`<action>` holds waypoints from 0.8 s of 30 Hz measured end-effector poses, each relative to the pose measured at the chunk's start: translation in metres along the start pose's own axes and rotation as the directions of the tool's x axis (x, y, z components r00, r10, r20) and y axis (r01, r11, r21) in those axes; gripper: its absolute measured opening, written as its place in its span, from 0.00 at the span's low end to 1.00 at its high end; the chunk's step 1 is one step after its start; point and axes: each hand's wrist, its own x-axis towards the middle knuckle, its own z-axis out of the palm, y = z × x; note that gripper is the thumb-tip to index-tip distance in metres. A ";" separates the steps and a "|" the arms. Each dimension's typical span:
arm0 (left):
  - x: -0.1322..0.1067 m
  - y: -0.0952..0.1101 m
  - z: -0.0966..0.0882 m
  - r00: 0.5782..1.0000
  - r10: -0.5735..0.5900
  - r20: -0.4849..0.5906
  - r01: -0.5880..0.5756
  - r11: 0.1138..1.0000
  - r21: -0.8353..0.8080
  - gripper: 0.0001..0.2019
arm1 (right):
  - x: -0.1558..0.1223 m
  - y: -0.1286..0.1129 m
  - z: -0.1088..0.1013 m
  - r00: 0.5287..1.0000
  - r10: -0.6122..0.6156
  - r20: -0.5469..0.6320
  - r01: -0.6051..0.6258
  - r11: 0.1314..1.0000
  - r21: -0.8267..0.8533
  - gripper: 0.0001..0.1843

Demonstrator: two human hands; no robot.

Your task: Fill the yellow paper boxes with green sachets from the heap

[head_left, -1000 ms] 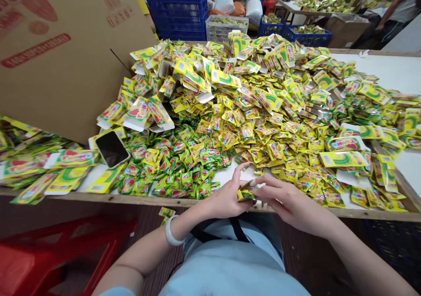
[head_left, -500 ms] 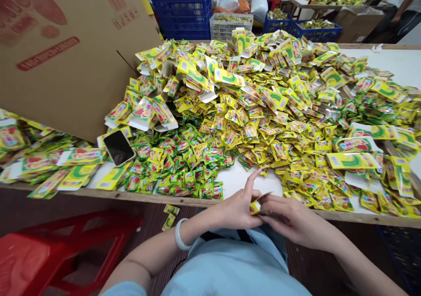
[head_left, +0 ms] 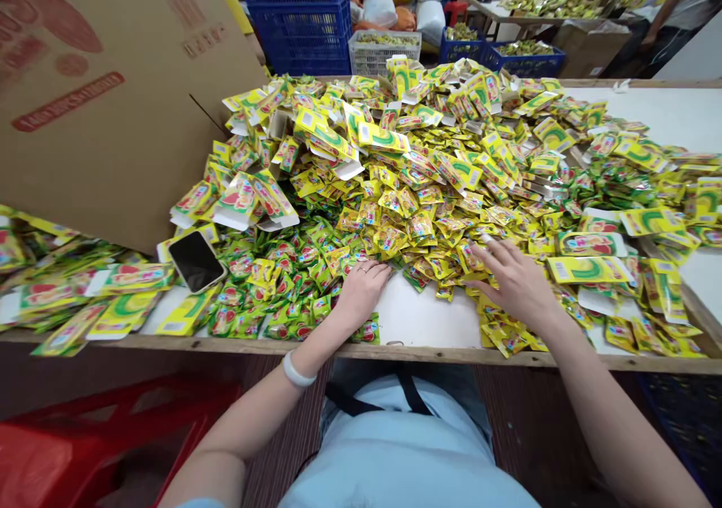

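Note:
My left hand (head_left: 361,288) rests palm down on the edge of a heap of green sachets (head_left: 276,271), fingers lying over them. My right hand (head_left: 516,278) is spread flat on a heap of yellow sachets (head_left: 434,214), fingers apart. Neither hand shows anything gripped. Between the hands lies a bare white patch of the table (head_left: 420,316). Flat yellow-green cartons (head_left: 590,269) lie just right of my right hand, and more are piled behind the sachets. A white bracelet (head_left: 296,372) is on my left wrist.
A black phone (head_left: 195,261) lies on cartons at the left. A big brown cardboard box (head_left: 113,101) leans at the back left. A red stool (head_left: 113,433) stands below the table edge. Blue crates (head_left: 304,19) and another person (head_left: 677,19) are behind.
Both hands were together at the table edge holding a small yellow carton. They have moved apart and forward onto the sachet heaps, and the carton is no longer in them.

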 end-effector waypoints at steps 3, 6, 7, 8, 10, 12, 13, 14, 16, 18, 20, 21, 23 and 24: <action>-0.004 0.000 -0.011 0.985 -0.174 -0.019 0.150 0.899 -0.412 0.11 | 0.009 -0.013 0.024 0.998 -0.062 0.008 0.062 0.998 0.024 0.16; -0.001 0.005 -0.021 0.927 -0.374 0.038 0.263 0.571 -0.778 0.17 | 0.001 -0.013 0.026 0.994 0.051 -0.099 -0.024 0.966 0.258 0.14; 0.002 0.008 -0.023 0.911 -0.411 0.046 0.264 0.492 -0.830 0.20 | -0.003 -0.016 0.024 0.983 0.135 -0.126 -0.077 0.920 0.385 0.13; 0.005 0.013 -0.025 0.901 -0.431 0.045 0.257 0.448 -0.856 0.21 | -0.007 -0.022 0.024 0.964 0.231 -0.134 -0.130 0.844 0.521 0.12; 0.011 0.024 -0.025 0.896 -0.442 0.043 0.245 0.410 -0.879 0.23 | -0.008 -0.045 0.026 0.908 0.411 -0.081 -0.209 0.613 0.762 0.10; 0.016 0.037 -0.025 0.886 -0.460 0.061 0.237 0.337 -0.911 0.23 | -0.001 -0.076 0.034 0.864 0.504 -0.012 -0.217 0.393 0.893 0.10; 0.017 0.042 -0.025 0.880 -0.469 0.074 0.231 0.288 -0.929 0.23 | 0.006 -0.091 0.038 0.850 0.527 -0.008 -0.202 0.340 0.919 0.11; 0.019 0.047 -0.026 0.875 -0.475 0.093 0.225 0.228 -0.947 0.23 | 0.013 -0.105 0.042 0.841 0.541 -0.016 -0.188 0.320 0.928 0.12; 0.019 0.053 -0.027 0.869 -0.474 0.143 0.211 0.094 -0.973 0.24 | 0.027 -0.126 0.047 0.822 0.566 -0.054 -0.180 0.348 0.920 0.14; 0.018 0.057 -0.030 0.869 -0.459 0.186 0.200 -0.018 -0.980 0.26 | 0.037 -0.138 0.048 0.804 0.590 -0.072 -0.199 0.381 0.903 0.15; 0.015 0.059 -0.031 0.873 -0.455 0.174 0.185 -0.022 -0.983 0.27 | 0.042 -0.142 0.045 0.789 0.610 -0.068 -0.200 0.361 0.911 0.16; 0.013 0.060 -0.031 0.875 -0.460 0.150 0.178 0.017 -0.984 0.26 | 0.042 -0.142 0.042 0.787 0.615 -0.045 -0.193 0.314 0.929 0.15; 0.011 0.061 -0.030 0.881 -0.465 0.090 0.176 0.145 -0.974 0.25 | 0.042 -0.138 0.034 0.814 0.578 0.065 -0.181 0.145 0.973 0.16; 0.011 0.061 -0.029 0.891 -0.452 0.051 0.170 0.228 -0.959 0.24 | 0.041 -0.135 0.030 0.838 0.529 0.136 -0.187 0.045 0.981 0.19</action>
